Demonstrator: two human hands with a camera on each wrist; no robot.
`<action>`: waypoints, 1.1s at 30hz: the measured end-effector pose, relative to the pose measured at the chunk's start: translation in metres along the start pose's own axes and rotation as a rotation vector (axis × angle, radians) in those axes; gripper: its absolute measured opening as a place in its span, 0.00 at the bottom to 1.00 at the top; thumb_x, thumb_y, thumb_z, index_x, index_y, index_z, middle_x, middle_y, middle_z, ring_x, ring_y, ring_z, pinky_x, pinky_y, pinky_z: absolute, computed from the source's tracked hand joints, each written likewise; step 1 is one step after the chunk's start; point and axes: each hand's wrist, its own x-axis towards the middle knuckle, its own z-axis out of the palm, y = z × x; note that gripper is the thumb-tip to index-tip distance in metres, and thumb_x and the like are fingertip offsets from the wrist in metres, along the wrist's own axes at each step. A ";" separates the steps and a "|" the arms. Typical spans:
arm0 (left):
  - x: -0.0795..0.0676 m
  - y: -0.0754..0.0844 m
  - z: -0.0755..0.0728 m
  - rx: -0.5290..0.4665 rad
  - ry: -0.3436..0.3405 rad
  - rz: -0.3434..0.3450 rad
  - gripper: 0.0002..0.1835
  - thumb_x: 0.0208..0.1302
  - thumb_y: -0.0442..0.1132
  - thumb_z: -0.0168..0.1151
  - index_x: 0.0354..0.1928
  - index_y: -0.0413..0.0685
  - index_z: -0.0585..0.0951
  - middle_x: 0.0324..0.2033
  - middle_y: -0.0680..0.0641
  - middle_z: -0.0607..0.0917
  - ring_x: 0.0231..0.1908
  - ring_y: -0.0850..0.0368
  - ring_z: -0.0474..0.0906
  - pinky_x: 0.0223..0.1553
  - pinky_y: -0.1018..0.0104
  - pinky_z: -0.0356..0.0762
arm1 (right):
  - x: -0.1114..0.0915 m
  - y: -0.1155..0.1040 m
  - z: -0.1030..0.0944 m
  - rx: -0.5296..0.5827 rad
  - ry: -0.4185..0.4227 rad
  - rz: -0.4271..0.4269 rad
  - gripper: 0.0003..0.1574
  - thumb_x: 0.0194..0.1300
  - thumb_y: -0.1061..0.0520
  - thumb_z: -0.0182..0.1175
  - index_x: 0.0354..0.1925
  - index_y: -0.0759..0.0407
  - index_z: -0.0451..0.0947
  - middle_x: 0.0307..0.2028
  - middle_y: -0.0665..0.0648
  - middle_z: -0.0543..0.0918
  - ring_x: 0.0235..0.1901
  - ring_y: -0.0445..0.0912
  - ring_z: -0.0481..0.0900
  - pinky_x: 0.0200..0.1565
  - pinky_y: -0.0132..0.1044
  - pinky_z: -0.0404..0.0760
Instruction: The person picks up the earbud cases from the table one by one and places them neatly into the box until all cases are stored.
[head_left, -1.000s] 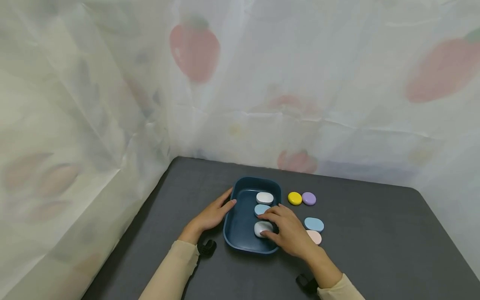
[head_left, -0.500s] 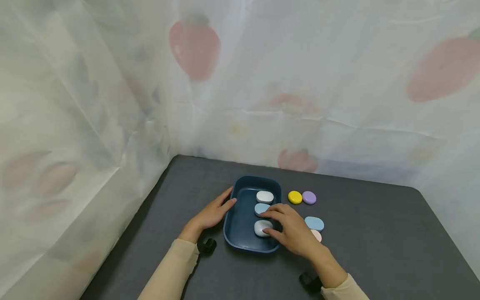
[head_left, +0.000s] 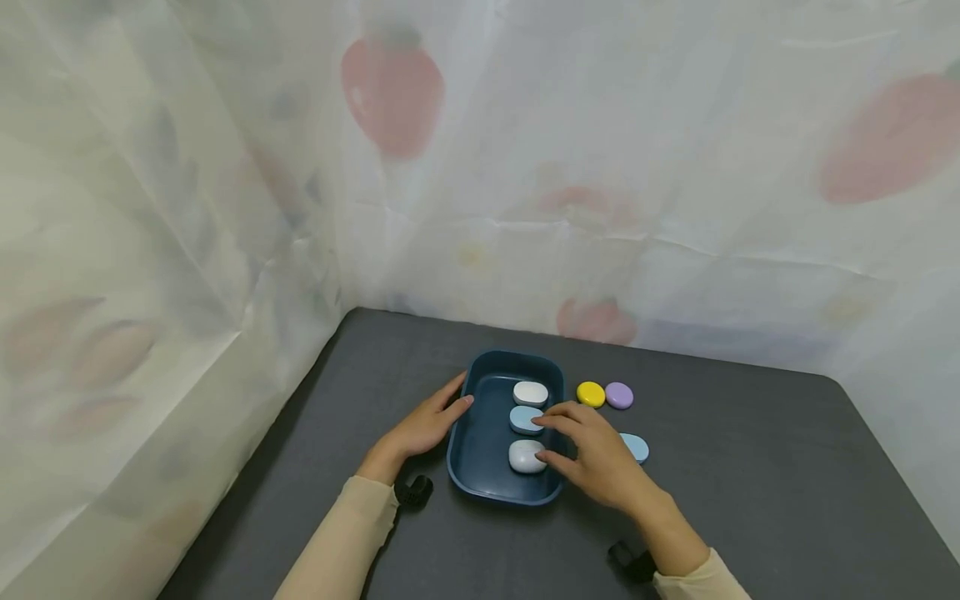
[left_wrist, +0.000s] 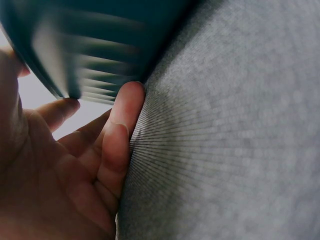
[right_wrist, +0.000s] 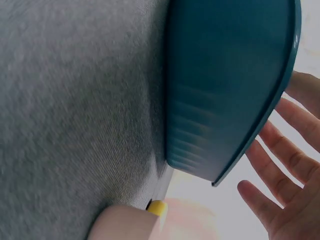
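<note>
Grey pebble (head_left: 527, 457) is released in the blue tray (head_left: 480, 446); right hand (head_left: 596, 454) is withdrawn toward 3 o'clock, fingers relaxed; left hand (head_left: 424, 427) is kept flat against the tray.

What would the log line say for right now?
left hand: rests on blue tray wall | right hand: open above tray edge, holds nothing | in tray: three pebbles | beside tray: yellow pebble, purple pebble

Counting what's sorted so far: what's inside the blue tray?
The blue tray holds three pebbles: white pebble, light blue pebble, grey-white pebble. The right hand covers its right edge.
</note>
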 end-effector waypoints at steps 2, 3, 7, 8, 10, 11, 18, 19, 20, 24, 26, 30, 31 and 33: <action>0.000 0.000 0.000 0.001 0.001 -0.003 0.35 0.78 0.68 0.45 0.82 0.77 0.51 0.82 0.57 0.55 0.82 0.48 0.50 0.78 0.38 0.53 | 0.000 0.000 -0.003 0.010 -0.004 0.012 0.30 0.60 0.46 0.78 0.59 0.49 0.85 0.56 0.48 0.83 0.55 0.45 0.80 0.54 0.46 0.84; 0.000 0.000 0.000 0.001 0.000 -0.008 0.35 0.78 0.69 0.45 0.82 0.78 0.51 0.82 0.58 0.55 0.82 0.49 0.50 0.78 0.38 0.53 | 0.000 0.000 -0.005 0.013 -0.006 0.018 0.30 0.60 0.46 0.78 0.59 0.49 0.85 0.56 0.47 0.82 0.55 0.44 0.80 0.53 0.46 0.84; 0.000 0.001 -0.001 0.005 0.000 -0.002 0.36 0.78 0.68 0.45 0.82 0.76 0.51 0.82 0.56 0.55 0.81 0.47 0.51 0.78 0.37 0.53 | 0.000 0.001 -0.011 0.025 -0.019 0.040 0.30 0.62 0.46 0.76 0.61 0.47 0.84 0.57 0.46 0.81 0.55 0.42 0.80 0.52 0.44 0.85; 0.000 0.001 -0.001 0.006 -0.001 -0.005 0.36 0.78 0.68 0.45 0.82 0.76 0.51 0.82 0.56 0.55 0.81 0.47 0.51 0.78 0.37 0.53 | 0.000 0.001 -0.012 0.024 -0.019 0.042 0.30 0.62 0.46 0.76 0.61 0.47 0.84 0.57 0.46 0.81 0.55 0.42 0.80 0.51 0.44 0.85; 0.000 0.001 -0.001 0.007 -0.001 0.000 0.36 0.78 0.68 0.45 0.82 0.75 0.51 0.82 0.55 0.55 0.81 0.46 0.51 0.78 0.36 0.53 | 0.000 0.001 -0.014 0.021 -0.019 0.048 0.31 0.61 0.46 0.77 0.61 0.47 0.84 0.57 0.46 0.81 0.55 0.43 0.79 0.51 0.44 0.85; 0.000 0.001 -0.001 0.007 -0.001 -0.001 0.36 0.78 0.68 0.45 0.82 0.75 0.51 0.82 0.55 0.55 0.81 0.46 0.51 0.78 0.36 0.53 | 0.000 0.001 -0.015 0.020 -0.016 0.048 0.31 0.61 0.46 0.77 0.61 0.47 0.84 0.57 0.46 0.82 0.56 0.43 0.80 0.51 0.45 0.85; 0.000 0.000 0.000 0.008 0.005 -0.002 0.35 0.79 0.67 0.44 0.82 0.75 0.52 0.82 0.55 0.56 0.81 0.46 0.51 0.78 0.36 0.53 | -0.001 0.004 -0.022 0.007 -0.019 0.085 0.30 0.61 0.46 0.77 0.61 0.46 0.84 0.57 0.46 0.82 0.57 0.45 0.80 0.55 0.47 0.84; -0.001 0.000 0.000 0.007 0.004 -0.004 0.35 0.79 0.67 0.44 0.82 0.75 0.51 0.82 0.55 0.56 0.81 0.47 0.51 0.78 0.36 0.53 | -0.002 0.005 -0.023 0.002 -0.018 0.086 0.30 0.61 0.45 0.77 0.61 0.46 0.84 0.57 0.46 0.82 0.57 0.45 0.80 0.55 0.48 0.84; -0.001 0.001 0.000 0.006 0.003 -0.005 0.35 0.79 0.67 0.45 0.82 0.75 0.51 0.82 0.55 0.55 0.81 0.47 0.51 0.78 0.37 0.53 | -0.002 0.006 -0.024 -0.003 -0.016 0.087 0.30 0.62 0.45 0.76 0.61 0.47 0.84 0.57 0.47 0.82 0.57 0.45 0.80 0.55 0.48 0.84; -0.001 0.001 -0.001 0.002 -0.002 -0.004 0.35 0.79 0.67 0.45 0.82 0.74 0.52 0.82 0.54 0.56 0.81 0.46 0.52 0.78 0.36 0.53 | -0.004 0.010 -0.027 -0.016 -0.007 0.089 0.31 0.63 0.46 0.76 0.62 0.49 0.83 0.57 0.49 0.82 0.56 0.46 0.80 0.55 0.50 0.84; -0.001 0.001 -0.001 0.000 -0.003 -0.006 0.35 0.79 0.67 0.45 0.82 0.75 0.52 0.82 0.54 0.56 0.81 0.47 0.52 0.78 0.37 0.53 | -0.005 0.012 -0.029 -0.019 -0.003 0.097 0.31 0.63 0.47 0.76 0.63 0.49 0.82 0.57 0.50 0.82 0.56 0.47 0.80 0.55 0.51 0.84; -0.001 0.000 -0.001 -0.003 0.001 -0.010 0.35 0.78 0.67 0.45 0.82 0.75 0.52 0.82 0.55 0.56 0.81 0.47 0.52 0.78 0.37 0.54 | -0.007 0.015 -0.031 -0.024 0.003 0.117 0.32 0.63 0.48 0.76 0.63 0.50 0.81 0.57 0.51 0.83 0.56 0.49 0.81 0.55 0.52 0.83; 0.000 0.000 -0.001 -0.003 0.001 -0.013 0.36 0.78 0.68 0.45 0.82 0.76 0.52 0.82 0.55 0.56 0.81 0.48 0.52 0.78 0.38 0.54 | -0.007 0.016 -0.032 -0.025 0.005 0.121 0.31 0.63 0.48 0.76 0.63 0.50 0.81 0.57 0.51 0.83 0.57 0.49 0.81 0.55 0.53 0.83; 0.000 -0.001 0.000 0.000 0.002 -0.013 0.36 0.78 0.68 0.45 0.82 0.75 0.52 0.82 0.55 0.56 0.81 0.47 0.52 0.78 0.37 0.54 | -0.008 0.017 -0.033 -0.025 0.008 0.125 0.31 0.63 0.49 0.75 0.63 0.50 0.81 0.57 0.51 0.84 0.56 0.49 0.81 0.54 0.53 0.84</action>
